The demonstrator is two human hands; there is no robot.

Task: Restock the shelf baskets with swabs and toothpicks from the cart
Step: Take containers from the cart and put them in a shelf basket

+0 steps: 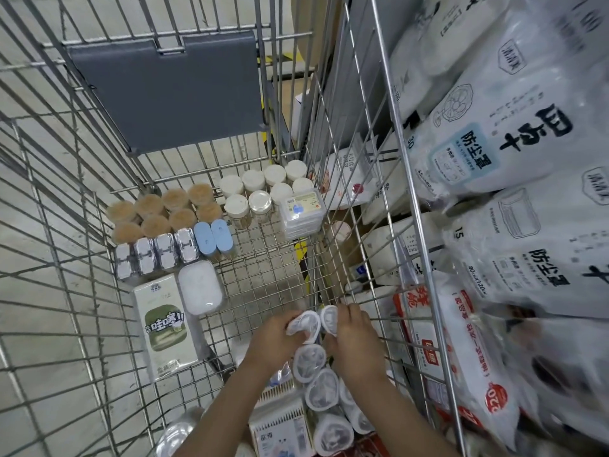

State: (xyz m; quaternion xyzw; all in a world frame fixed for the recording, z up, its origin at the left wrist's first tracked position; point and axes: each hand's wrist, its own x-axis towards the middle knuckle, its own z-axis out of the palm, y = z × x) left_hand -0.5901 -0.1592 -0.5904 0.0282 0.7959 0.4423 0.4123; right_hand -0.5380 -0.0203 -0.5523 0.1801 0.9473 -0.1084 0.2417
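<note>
In the cart [82,225], toothpick jars [161,211] stand far left, with white-lidded jars [263,189] to their right. Near me, my left hand [276,339] grips one wrapped swab tub [304,324] and my right hand [354,334] grips another [329,318], hands almost together. More tubs [321,387] lie beneath; bagged goods [487,143] fill the shelf on the right.
</note>
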